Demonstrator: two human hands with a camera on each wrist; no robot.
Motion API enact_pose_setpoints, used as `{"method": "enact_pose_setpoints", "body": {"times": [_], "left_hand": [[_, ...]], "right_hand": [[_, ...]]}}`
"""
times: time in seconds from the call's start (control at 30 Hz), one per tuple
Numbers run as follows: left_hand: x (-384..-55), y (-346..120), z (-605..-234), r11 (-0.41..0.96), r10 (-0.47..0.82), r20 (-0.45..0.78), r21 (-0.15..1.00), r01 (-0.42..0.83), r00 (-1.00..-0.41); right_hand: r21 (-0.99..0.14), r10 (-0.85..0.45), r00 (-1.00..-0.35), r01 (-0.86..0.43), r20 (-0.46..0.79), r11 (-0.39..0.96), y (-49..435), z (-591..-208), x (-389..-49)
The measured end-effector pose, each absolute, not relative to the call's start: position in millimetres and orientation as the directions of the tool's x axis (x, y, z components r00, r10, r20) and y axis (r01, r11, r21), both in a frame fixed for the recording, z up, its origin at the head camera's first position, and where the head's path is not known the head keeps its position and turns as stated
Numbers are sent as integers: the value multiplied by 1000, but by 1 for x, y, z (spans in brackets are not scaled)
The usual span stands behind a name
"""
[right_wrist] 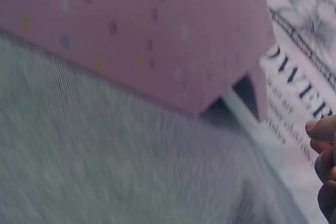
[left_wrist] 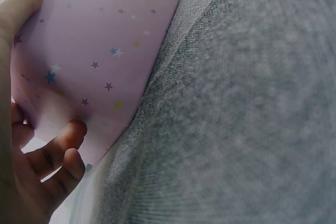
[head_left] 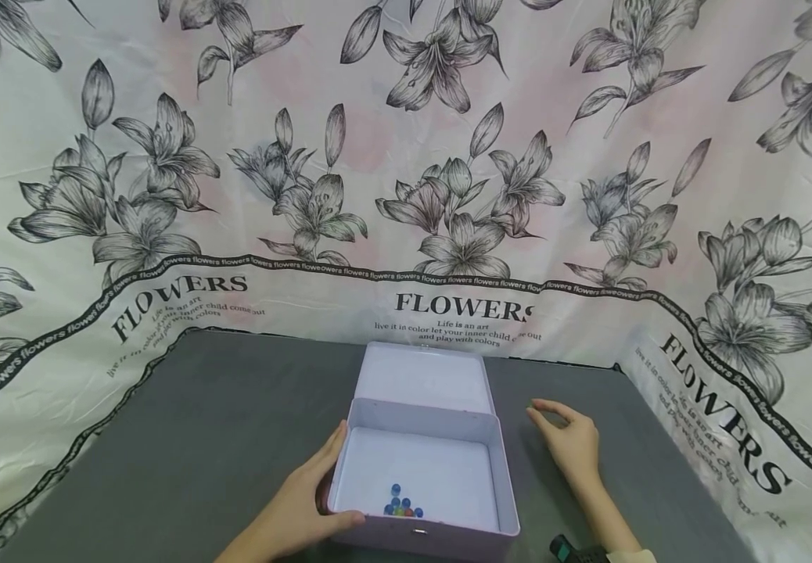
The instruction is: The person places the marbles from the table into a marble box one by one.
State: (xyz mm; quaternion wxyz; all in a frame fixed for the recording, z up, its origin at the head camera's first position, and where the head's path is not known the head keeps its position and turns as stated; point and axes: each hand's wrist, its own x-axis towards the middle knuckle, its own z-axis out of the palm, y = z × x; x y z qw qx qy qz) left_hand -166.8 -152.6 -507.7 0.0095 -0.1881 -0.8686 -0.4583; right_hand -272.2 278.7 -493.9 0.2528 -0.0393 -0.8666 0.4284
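Note:
A lidded box (head_left: pixel 423 539), pale inside and lilac with small stars outside, stands with its lid (head_left: pixel 423 377) tipped back. Several small beads (head_left: pixel 406 510), mostly blue with a red and a yellow-green one, lie together near its front wall. My left hand (head_left: pixel 303 496) grips the box's front left corner, thumb at the front rim, fingers along the left side. In the left wrist view, that starry side (left_wrist: pixel 105 61) shows beside the fingers. Apart from the box, to its right, my right hand (head_left: pixel 571 442) hovers with thumb and forefinger tips close together; whether anything small is between them is hidden.
A dark grey cloth (head_left: pixel 237 422) covers the table under the box. Flower-printed fabric (head_left: pixel 448 195) hangs at the back and both sides. On the right wrist sits a black strapped device (head_left: pixel 571 550).

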Motion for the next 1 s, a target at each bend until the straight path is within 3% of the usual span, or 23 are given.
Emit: {"method": "enact_pose_setpoints", "body": {"times": [0.3,0.53,1.0], "left_hand": [[-168,-153,-506,519,303,228,775,361,-925],[-167,-152,-507,537,308,225,761,364,-924],[-166,-152,-504,515,304,166,800,308,-938]], "right_hand": [[-833,209,-887,-274,413,482,244,-458,-255],[-828,172,-880,-327,442,455,214,-438,-246],[-851,63,-895,-396,441,344,163,-426,-234]]}}
